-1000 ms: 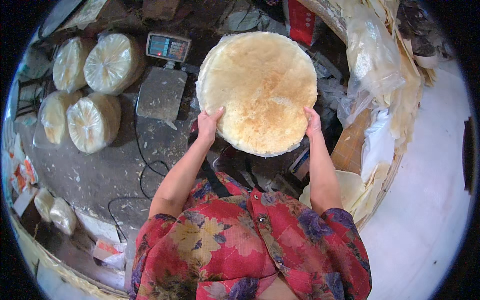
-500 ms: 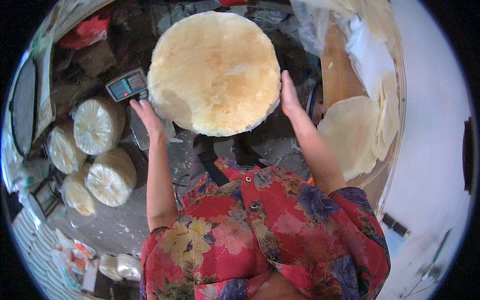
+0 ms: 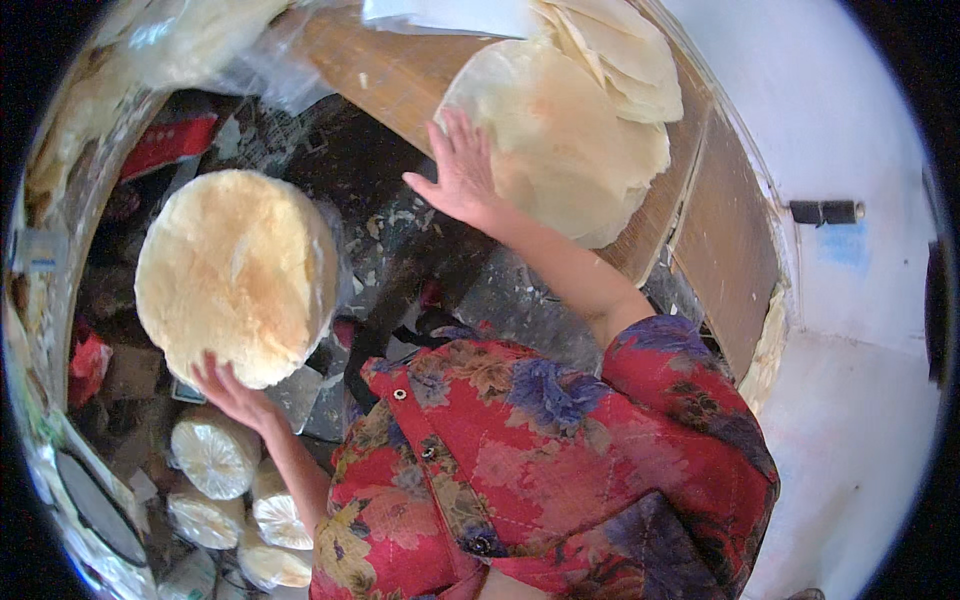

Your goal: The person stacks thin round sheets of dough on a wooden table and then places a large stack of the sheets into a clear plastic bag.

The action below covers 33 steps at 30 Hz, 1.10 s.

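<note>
A tall round stack of thin, pale golden flatbreads (image 3: 235,275) stands at the left, above the dark floor. My left hand (image 3: 235,392) rests against its near edge, fingers stretched out and not wrapped round it. My right hand (image 3: 462,170) is spread wide with nothing in it. It reaches to the near edge of some loose, large, thin flatbreads (image 3: 570,160) on the wooden table (image 3: 385,75); whether the fingertips touch them I cannot tell. Just a corner of the scale's display (image 3: 187,390) shows beside the stack.
Several plastic-wrapped flatbread stacks (image 3: 213,455) stand on the floor at the lower left. A red object (image 3: 170,143) lies beyond the tall stack. Clear plastic film (image 3: 265,75) hangs off the table edge. A white wall (image 3: 840,120) bounds the right side.
My body and view have turned right, toward the table. The right hand has left the stack and moved over to the loose flatbreads; the left hand remains by the stack.
</note>
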Available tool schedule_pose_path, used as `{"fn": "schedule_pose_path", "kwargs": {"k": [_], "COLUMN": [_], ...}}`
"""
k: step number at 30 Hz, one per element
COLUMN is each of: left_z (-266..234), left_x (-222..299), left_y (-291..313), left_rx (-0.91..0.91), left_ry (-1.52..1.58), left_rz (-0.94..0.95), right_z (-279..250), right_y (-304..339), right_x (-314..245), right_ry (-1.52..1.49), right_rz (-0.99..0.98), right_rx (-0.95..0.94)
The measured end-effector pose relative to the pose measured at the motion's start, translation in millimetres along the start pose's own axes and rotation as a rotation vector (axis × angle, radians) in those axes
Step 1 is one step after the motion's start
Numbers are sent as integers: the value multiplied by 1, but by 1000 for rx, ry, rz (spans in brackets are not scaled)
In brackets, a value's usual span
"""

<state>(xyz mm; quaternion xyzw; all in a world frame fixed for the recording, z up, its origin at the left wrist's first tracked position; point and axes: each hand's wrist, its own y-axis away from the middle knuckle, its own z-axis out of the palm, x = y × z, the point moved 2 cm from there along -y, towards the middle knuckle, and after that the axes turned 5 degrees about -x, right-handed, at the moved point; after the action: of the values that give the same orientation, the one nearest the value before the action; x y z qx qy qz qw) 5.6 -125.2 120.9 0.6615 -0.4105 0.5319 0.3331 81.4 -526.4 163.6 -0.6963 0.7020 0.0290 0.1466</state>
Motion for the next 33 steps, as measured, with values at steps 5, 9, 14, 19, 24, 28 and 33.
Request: {"fn": "schedule_pose_path", "kwargs": {"k": [5,9,14,19,24,28,33], "left_z": [156,272,365,374,348,281,240], "left_x": [-9,17,9,75,187,166,100], "left_y": [36,67,86,107,151,113,71], "left_rx": [-560,-880,-835,-744,-932,-898,-787], "left_ry": [302,214,175,16,-26,518,512], "left_rz": [-228,-327,-678,349,765,11,-776], "right_z": [-31,-66,-76,-104,-120,-146,-248], "right_y": [1,-7,21,23,-5,-24,-46], "right_x": [115,155,195,151,117,75,-46], "right_ry": [124,31,-270,-628,-745,-944,-1335], "right_rz": [49,82,193,353,347,142,-35], "right_rx": [-83,89,-98,-88,-302,-312,-317]}}
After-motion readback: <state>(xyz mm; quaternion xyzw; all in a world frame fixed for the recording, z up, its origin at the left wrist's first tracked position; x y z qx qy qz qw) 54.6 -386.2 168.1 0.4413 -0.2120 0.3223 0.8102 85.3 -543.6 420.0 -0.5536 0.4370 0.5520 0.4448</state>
